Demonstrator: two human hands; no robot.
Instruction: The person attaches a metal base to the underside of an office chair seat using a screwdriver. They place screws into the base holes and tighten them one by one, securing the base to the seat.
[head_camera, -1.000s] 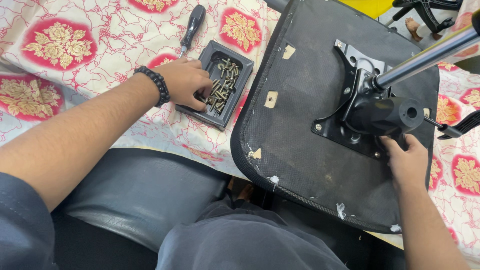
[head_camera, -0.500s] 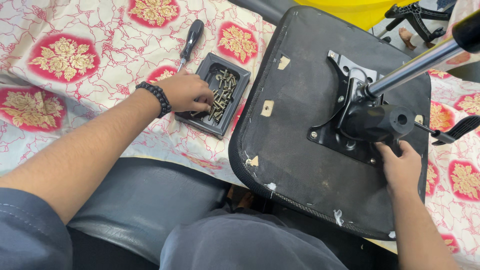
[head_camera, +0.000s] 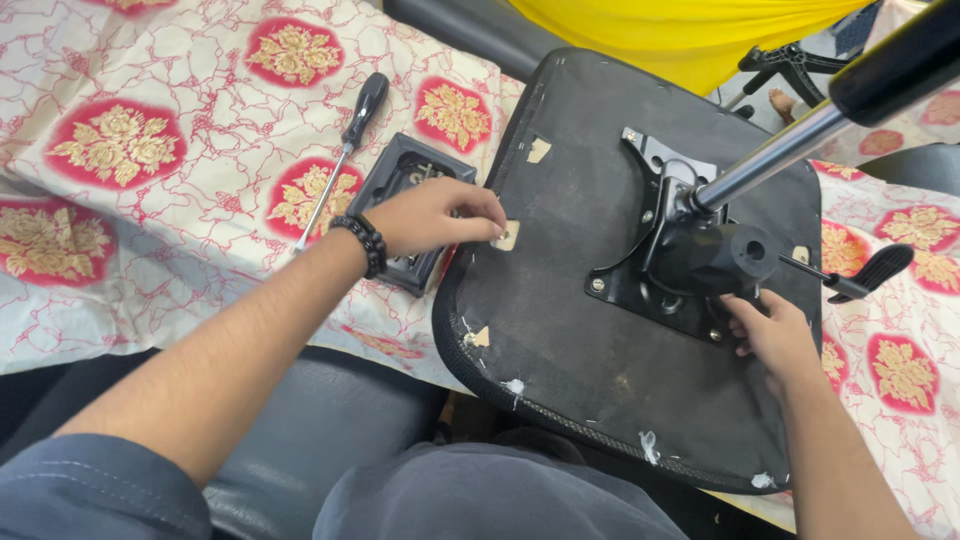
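Observation:
An upturned black chair seat lies across my lap and the table, with a black metal mechanism plate bolted to it and a silver gas column sticking up. My left hand, with a beaded bracelet on the wrist, hovers at the seat's left edge. Its fingertips are pinched together; whatever is between them is hidden. Under that hand sits a small black tray of screws. My right hand grips the plate's lower right corner.
A black-handled screwdriver lies on the red-and-white floral cloth left of the tray. A black lever juts out to the right of the mechanism. Yellow fabric and a black chair base are at the back. A black cushion sits below.
My left hand has lifted out of the screw tray and moved right to the seat's edge with fingers pinched. My right hand stays at the mechanism plate.

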